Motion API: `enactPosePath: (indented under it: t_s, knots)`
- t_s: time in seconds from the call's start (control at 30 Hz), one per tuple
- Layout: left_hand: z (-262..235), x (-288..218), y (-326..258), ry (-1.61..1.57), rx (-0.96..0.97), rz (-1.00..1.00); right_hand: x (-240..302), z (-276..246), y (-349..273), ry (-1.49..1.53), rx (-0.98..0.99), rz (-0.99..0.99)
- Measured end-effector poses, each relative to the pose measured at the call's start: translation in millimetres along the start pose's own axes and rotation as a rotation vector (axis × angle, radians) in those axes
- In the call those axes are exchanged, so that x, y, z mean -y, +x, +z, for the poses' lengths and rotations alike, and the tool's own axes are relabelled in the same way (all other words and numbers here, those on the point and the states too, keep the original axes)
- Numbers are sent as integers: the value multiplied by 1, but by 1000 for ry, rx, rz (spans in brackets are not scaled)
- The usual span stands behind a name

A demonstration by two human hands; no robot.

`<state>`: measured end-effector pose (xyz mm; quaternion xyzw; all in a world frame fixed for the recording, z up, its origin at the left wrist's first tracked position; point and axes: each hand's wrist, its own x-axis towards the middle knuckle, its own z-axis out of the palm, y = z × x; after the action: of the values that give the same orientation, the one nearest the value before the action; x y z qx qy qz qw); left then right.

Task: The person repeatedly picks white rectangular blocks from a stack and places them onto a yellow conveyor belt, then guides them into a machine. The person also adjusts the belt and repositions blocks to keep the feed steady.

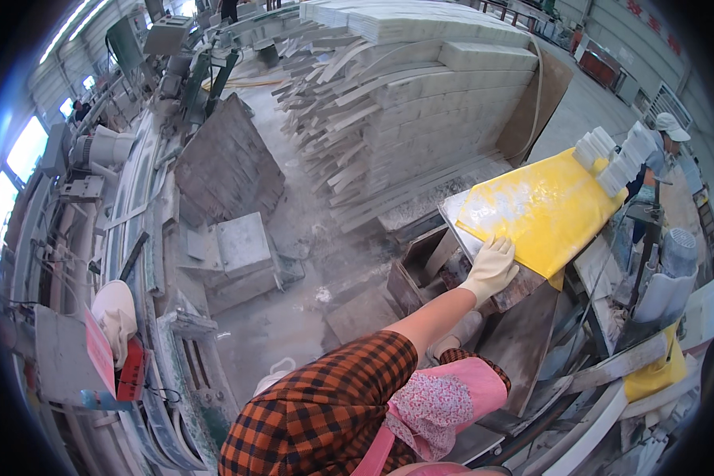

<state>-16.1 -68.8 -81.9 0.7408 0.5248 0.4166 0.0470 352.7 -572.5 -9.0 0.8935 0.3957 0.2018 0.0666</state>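
Note:
My left hand [492, 268], in a cream glove, lies on the near left corner of a yellow plastic sheet [543, 210]. Its fingers are stretched out over the sheet's edge. The wet, shiny sheet drapes over a slanted flat top above a dark, worn box frame. Several pale strips [615, 159] stand in rows at the sheet's far end. Lower down, close to my body, my right hand [443, 347] is partly visible in a pale glove below my left forearm. Its fingers cannot be made out.
A tall stack of white stone slabs [452, 95] fills the far middle. Dusty machinery with rails [135, 214] runs along the left, with a pale cap [113, 305] nearby. A co-worker in a white cap [671, 127] stands at the far right. Another yellow sheet [658, 369] hangs lower right.

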Motion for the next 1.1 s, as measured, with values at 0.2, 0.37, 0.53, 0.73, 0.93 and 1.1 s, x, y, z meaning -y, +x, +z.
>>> enactPosePath:
  t_s: [0.2,0.37,0.53,0.73,0.93,1.1]
  knots:
    - [-5,-1,1,33,1,14,-12,-16,27,-24,78,152]
    - [-8,1,2,-86,83,10,13,-21,103,1197,65,580]
    - [-19,6,7,-226,71,23,164,-18,207,1608,-56,237]
    - [-70,-15,10,-244,182,214,409,-83,211,2058,422,0]
    - [-95,-20,3,28,233,105,514,-149,128,1983,772,-20]
    - [-73,-3,2,-17,292,-65,525,-152,122,1800,745,-209]
